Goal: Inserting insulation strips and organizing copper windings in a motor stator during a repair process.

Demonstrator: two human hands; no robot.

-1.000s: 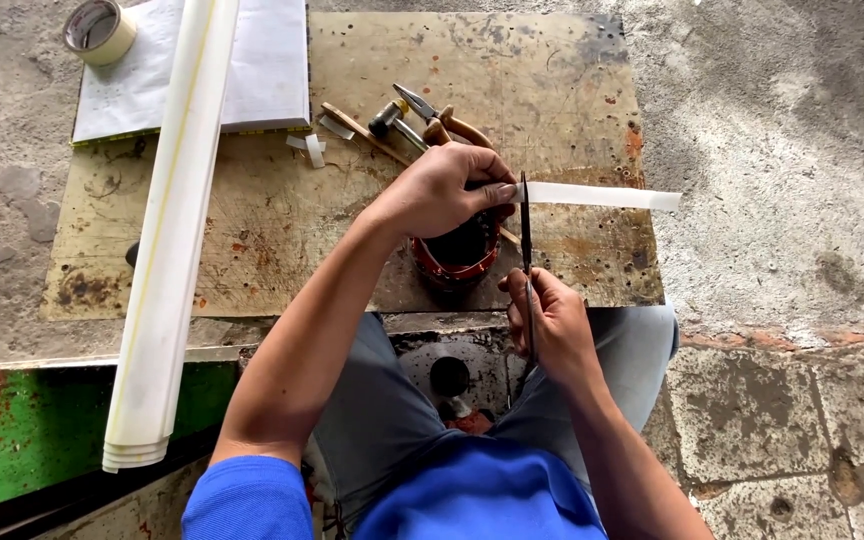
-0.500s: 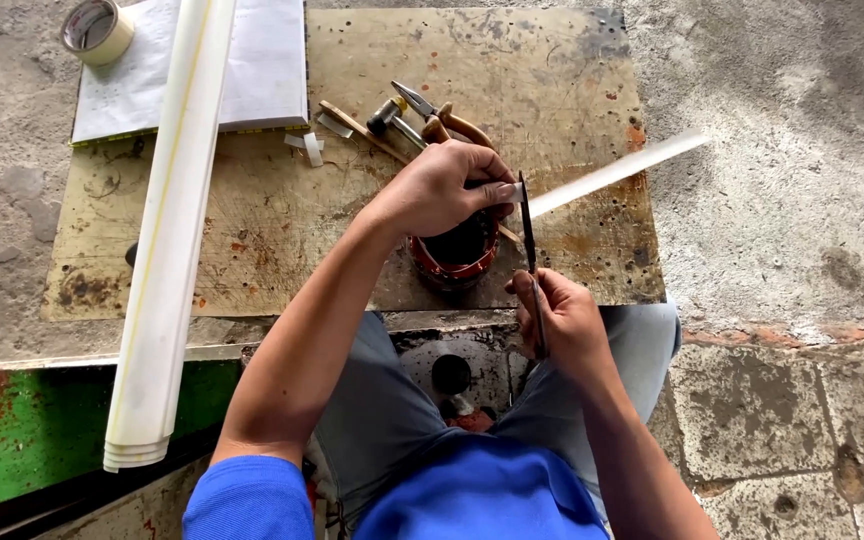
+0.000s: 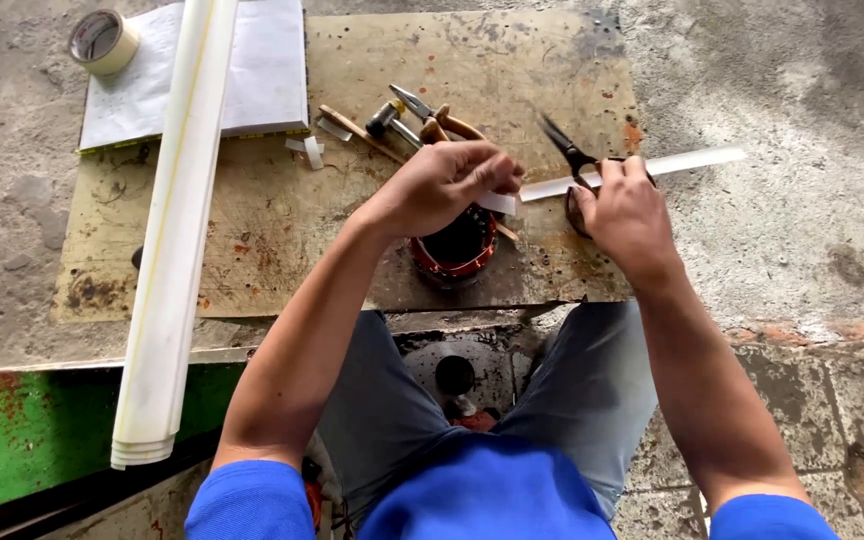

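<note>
Head view: the left hand (image 3: 442, 185) is curled shut, pinching one end of a white strip (image 3: 642, 168) between thumb and fingers, directly above a round stator (image 3: 455, 248) with red windings. The strip runs from that pinch out to the right, across the edge of the board (image 3: 282, 220) and over the bare concrete. The right hand (image 3: 627, 215) is closed around the handles of dark scissors (image 3: 567, 152), whose open blades straddle the strip a little right of the left hand's pinch.

The strip looks thin, light and flexible, like insulating paper: stiff enough to hold nearly straight in the air, yet likely to crease or tear if bent sharply. It is best held flat near the end, close to the blades, as the left hand has it, so it does not flop. The stator looks heavy and rigid, sitting still on its own.

Pliers (image 3: 432, 115) and a small hammer (image 3: 384, 118) lie just behind the left hand. A long white roll (image 3: 177, 230) lies along the board's left side, partly over a grey sheet (image 3: 262, 70), with a tape roll (image 3: 102, 40) at the far left corner.
</note>
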